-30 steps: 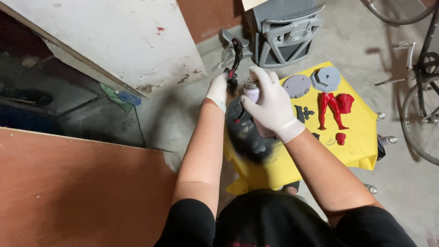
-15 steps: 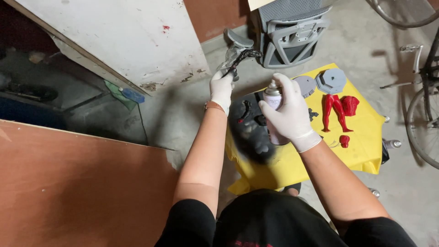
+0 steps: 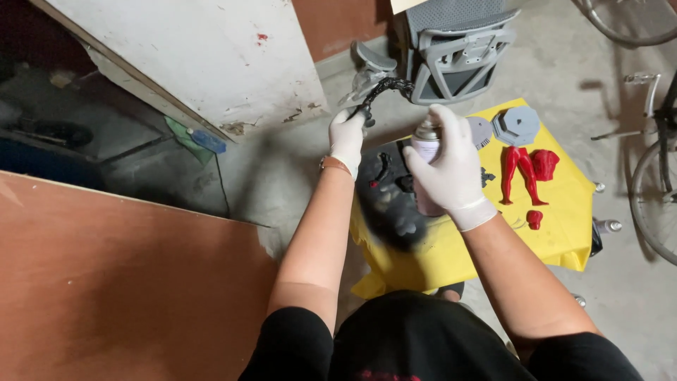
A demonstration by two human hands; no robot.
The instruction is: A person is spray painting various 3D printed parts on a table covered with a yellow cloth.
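Observation:
Both hands wear white gloves. My left hand (image 3: 347,137) holds up a thin curved black part (image 3: 381,92) above the floor. My right hand (image 3: 446,168) grips a spray can (image 3: 426,144) with its nozzle turned toward that part. Below the hands lies a yellow sheet (image 3: 493,240) with a black-sprayed patch (image 3: 391,201) holding several small dark pieces. Farther right on the sheet lie red figure legs (image 3: 518,173), a red torso piece (image 3: 544,164), a small red piece (image 3: 534,219) and grey round bases (image 3: 516,125).
A grey office chair (image 3: 451,49) stands just behind the sheet. A white board (image 3: 190,56) leans at the upper left and a brown board (image 3: 113,282) fills the lower left. A bicycle wheel (image 3: 652,201) is at the right edge. Another spray can (image 3: 606,226) lies by the sheet.
My left hand has kept the black part raised and turned it slightly. My right hand has drawn the can back toward me and to the right, away from the part.

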